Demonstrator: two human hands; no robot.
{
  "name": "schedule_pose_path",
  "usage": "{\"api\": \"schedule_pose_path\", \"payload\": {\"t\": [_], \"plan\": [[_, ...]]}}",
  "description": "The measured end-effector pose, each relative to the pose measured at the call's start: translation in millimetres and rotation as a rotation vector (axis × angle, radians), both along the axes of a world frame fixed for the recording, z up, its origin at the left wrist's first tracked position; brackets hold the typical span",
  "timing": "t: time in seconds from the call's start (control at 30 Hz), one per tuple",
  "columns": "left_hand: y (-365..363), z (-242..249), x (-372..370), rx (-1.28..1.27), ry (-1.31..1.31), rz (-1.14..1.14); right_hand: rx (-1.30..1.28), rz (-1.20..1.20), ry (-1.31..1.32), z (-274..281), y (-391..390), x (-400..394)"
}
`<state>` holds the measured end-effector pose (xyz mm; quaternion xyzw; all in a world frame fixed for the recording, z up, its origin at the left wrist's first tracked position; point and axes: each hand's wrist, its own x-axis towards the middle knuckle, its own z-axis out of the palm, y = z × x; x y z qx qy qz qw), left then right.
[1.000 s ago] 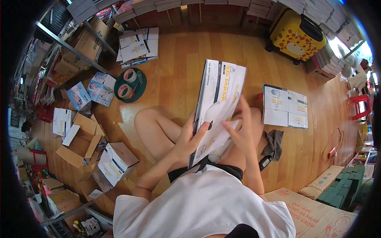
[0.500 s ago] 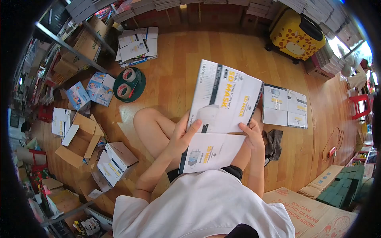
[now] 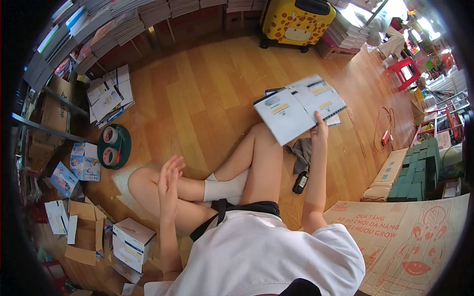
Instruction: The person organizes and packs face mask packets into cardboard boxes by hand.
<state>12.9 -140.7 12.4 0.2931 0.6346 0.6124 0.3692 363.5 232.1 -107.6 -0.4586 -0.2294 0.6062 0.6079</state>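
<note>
My right hand (image 3: 320, 129) grips the near edge of a flattened mask box (image 3: 291, 116), thumb on its printed face. White with yellow and black print, the box is held out to the right, beyond my knee. It overlaps another flat box (image 3: 334, 120) lying on the floor, of which only edges show. My left hand (image 3: 170, 180) is raised over my bent left leg, with fingers stretched out and nothing in them. Below my right hand, a grey cloth (image 3: 302, 153) and a small black object (image 3: 300, 182) lie on the floor.
On the left are a green tray (image 3: 114, 146) with tape rolls, an open brown carton (image 3: 88, 224), a white mask box (image 3: 133, 241) and flat cardboard sheets (image 3: 111, 96). A yellow suitcase (image 3: 297, 24) stands at the back. Large cardboard (image 3: 410, 246) lies at the right.
The flattened box has gone from my lap out to the right, over the flat box there. My left hand has let go of it and moved left. The view has turned to the right.
</note>
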Motion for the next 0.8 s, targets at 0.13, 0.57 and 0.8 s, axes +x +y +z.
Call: {"api": "schedule_pose_path", "payload": {"t": [0.13,0.57,0.8], "plan": [[-3,-3,5,-0.007,-0.042,0.047,-0.143,-0.062,0.116,-76,58,46],[-3,-35,4,0.172,-0.119,0.04,-0.208,0.207,-0.485,-30,13,83],[-78,-46,-84,0.168,0.125,0.684,-0.1,-0.043,-0.757,16,-36,73]]}}
